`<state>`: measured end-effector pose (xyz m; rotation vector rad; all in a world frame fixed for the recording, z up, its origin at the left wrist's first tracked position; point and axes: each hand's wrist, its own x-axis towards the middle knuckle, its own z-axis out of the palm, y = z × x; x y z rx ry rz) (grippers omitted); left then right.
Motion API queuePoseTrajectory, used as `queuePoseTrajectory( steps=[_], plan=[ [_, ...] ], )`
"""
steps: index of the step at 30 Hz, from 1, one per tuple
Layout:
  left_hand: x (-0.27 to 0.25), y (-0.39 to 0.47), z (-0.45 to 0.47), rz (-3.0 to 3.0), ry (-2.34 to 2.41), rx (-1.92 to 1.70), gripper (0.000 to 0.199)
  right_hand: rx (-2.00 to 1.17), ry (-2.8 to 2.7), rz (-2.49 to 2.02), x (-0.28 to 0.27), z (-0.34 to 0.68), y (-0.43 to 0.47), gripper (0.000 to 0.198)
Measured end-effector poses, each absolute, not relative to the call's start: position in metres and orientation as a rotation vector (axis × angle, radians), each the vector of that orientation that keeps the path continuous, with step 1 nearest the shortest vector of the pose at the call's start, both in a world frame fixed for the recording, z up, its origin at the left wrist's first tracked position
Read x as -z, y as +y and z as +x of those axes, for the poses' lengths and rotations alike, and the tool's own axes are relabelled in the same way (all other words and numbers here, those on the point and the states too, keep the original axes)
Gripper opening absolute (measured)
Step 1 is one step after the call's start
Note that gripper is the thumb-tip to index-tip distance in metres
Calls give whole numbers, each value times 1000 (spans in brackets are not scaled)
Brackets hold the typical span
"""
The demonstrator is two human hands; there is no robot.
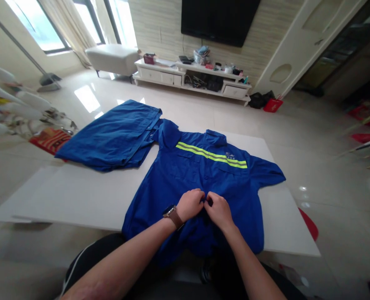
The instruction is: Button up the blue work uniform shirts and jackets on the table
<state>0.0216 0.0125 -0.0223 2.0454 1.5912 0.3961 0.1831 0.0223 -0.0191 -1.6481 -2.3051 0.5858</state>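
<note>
A blue work shirt [185, 175] with a yellow-green reflective stripe [211, 155] across its chest lies spread front side up, its collar at the far side. Its lower hem hangs over the near table edge. My left hand [190, 204], with a watch on the wrist, pinches the front placket below the chest. Close beside it, my right hand [218, 210] grips the same placket with fingers pressed together. The fingertips nearly meet; whatever button lies between them is hidden. One button [206, 177] shows farther up the placket.
The white table [87, 200] bears a folded blue garment [112, 133] to the left of the shirt. An orange-red bag [50, 141] sits beyond the left edge. A red stool [309, 224] shows at the right edge. A low white TV cabinet [159, 77] stands across the floor.
</note>
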Motion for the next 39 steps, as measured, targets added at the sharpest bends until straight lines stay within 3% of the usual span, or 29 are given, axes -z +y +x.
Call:
queuePoseTrajectory(
  steps=[20, 39],
  plan=[
    [22, 14, 22, 2041, 1568, -464, 17, -677, -2234, -1667, 17, 184, 24, 10],
    [17, 25, 12, 1862, 1501, -592, 22, -1117, -1647, -1540, 35, 192, 38, 18]
  ],
)
